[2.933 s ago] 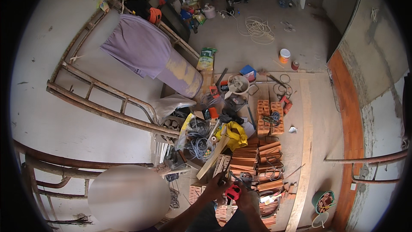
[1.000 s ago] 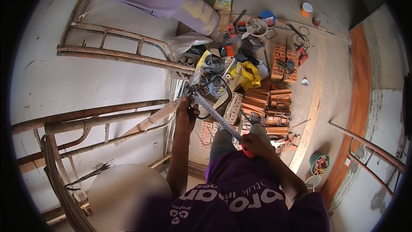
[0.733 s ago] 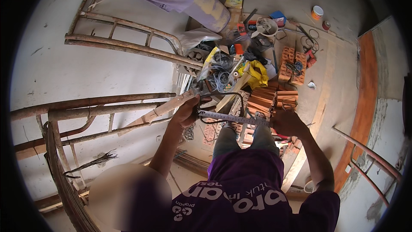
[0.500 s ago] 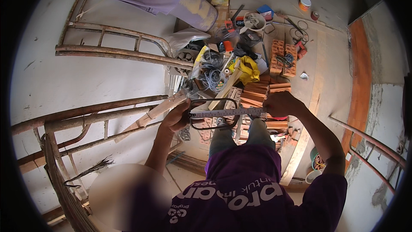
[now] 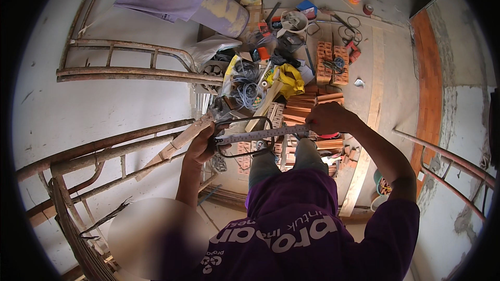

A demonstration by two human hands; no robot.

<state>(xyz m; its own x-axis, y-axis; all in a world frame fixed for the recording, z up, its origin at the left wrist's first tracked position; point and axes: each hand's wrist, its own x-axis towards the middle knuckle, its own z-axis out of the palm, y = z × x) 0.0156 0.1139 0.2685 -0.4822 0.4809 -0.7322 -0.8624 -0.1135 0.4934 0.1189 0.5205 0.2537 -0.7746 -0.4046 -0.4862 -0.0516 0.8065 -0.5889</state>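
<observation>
My left hand (image 5: 200,143) is closed round one side of a dark, rounded rectangular frame (image 5: 273,130), held at waist height. Across the frame runs the pale blade of a tape measure (image 5: 255,136), its left end by my left fingers. At the other end, my right hand (image 5: 328,118) has its fingers curled tightly on the tape; whether the case is inside that fist is hidden. The blade looks fairly straight and tilts slightly up to the right.
Stacked orange bricks (image 5: 302,106) lie below my hands. Beyond them are a yellow bag (image 5: 291,79), coiled clear hose (image 5: 247,92) and a pail (image 5: 294,21). Rusty scaffold frames (image 5: 140,74) stand left; more pipes (image 5: 448,156) stand right. A long plank (image 5: 367,145) lies on the floor.
Both hands, with the frame and tape, have shifted a little left in the view. The tape now slopes more, its right end higher. The surroundings have shifted left too.
</observation>
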